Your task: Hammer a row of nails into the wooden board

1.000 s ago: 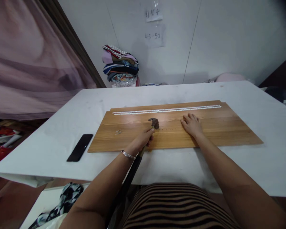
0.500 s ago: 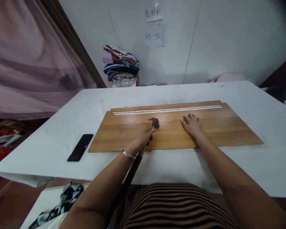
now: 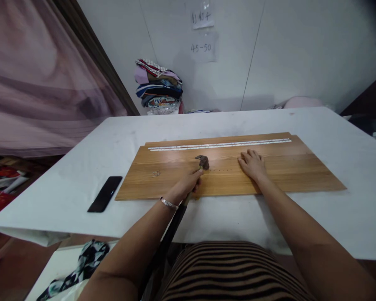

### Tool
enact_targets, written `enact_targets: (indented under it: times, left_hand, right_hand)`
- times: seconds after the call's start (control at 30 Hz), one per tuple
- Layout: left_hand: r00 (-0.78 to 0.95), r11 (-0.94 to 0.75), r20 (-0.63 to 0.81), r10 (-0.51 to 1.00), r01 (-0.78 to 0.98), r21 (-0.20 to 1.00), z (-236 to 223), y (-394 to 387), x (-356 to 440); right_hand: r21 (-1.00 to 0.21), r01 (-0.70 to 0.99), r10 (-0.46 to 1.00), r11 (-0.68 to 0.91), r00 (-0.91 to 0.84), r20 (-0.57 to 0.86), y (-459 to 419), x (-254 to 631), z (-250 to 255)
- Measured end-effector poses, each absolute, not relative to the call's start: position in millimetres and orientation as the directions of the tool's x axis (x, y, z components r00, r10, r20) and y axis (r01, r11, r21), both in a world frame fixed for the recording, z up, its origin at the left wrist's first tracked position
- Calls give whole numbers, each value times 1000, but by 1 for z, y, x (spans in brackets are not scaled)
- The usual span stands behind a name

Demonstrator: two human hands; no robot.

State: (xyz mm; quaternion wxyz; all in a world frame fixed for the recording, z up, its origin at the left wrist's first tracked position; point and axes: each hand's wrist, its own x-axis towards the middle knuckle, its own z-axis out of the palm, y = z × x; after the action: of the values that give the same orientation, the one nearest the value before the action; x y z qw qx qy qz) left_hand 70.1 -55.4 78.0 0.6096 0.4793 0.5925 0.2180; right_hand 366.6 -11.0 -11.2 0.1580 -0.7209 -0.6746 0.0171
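Note:
My left hand (image 3: 189, 183) is wrapped round the handle of a claw hammer (image 3: 203, 161), close below its rusty head. The head is over the middle of a wooden board (image 3: 269, 179), at the left end of a short row of small dark nails (image 3: 223, 170). My right hand (image 3: 253, 164) lies flat on the board to the right of that row, fingers spread and holding nothing. Several loose nails (image 3: 156, 174) lie on the board's left part. Two white measuring strips (image 3: 219, 144) run along its far side.
The board lies on a table with a white cover (image 3: 81, 146). A black phone (image 3: 105, 194) rests left of the board. Behind the table is a stack of folded clothes (image 3: 159, 85) against the wall. A pink curtain (image 3: 44, 83) hangs at the left.

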Motion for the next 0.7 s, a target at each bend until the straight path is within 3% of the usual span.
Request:
enact_targets:
  times: [0.7]
  left_hand:
    - [206, 447, -510, 835, 286, 848, 77, -55, 71]
  right_hand:
    - [-250, 967, 977, -44, 94, 192, -11, 367, -12]
